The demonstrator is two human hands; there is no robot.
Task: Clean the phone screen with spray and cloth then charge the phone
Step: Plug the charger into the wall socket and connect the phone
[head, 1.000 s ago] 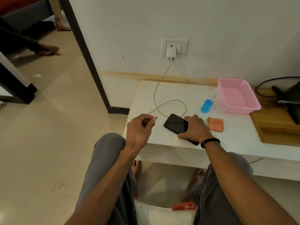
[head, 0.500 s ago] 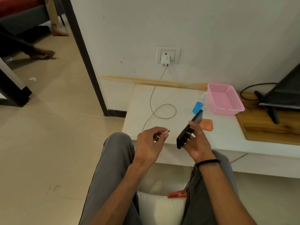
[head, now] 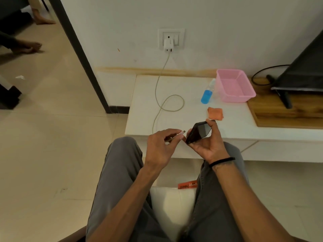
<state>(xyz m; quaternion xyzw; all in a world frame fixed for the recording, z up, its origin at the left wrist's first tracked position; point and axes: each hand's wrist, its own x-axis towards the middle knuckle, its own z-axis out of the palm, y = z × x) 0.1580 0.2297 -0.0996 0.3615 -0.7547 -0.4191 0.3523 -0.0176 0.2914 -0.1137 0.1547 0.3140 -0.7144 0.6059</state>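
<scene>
My right hand (head: 207, 144) holds the black phone (head: 198, 132) tilted in the air, just in front of the white table's (head: 174, 123) near edge. My left hand (head: 161, 145) pinches the plug end of the beige charging cable (head: 161, 103), its tip a short gap from the phone's lower end. The cable loops across the table up to the white charger (head: 168, 44) in the wall socket. The blue spray bottle (head: 207, 94) lies on the table beside the pink basket. The folded orange cloth (head: 215, 113) rests just beyond the phone.
A pink plastic basket (head: 235, 86) stands at the table's back right. A wooden board (head: 286, 112) carries a black TV stand (head: 300, 74) and cable on the right. My knees are below the table edge. Another person's feet (head: 28, 47) rest on the floor far left.
My right hand lifted the phone off the table and turned it toward the plug. My left hand brought the cable's plug closer to the phone's end.
</scene>
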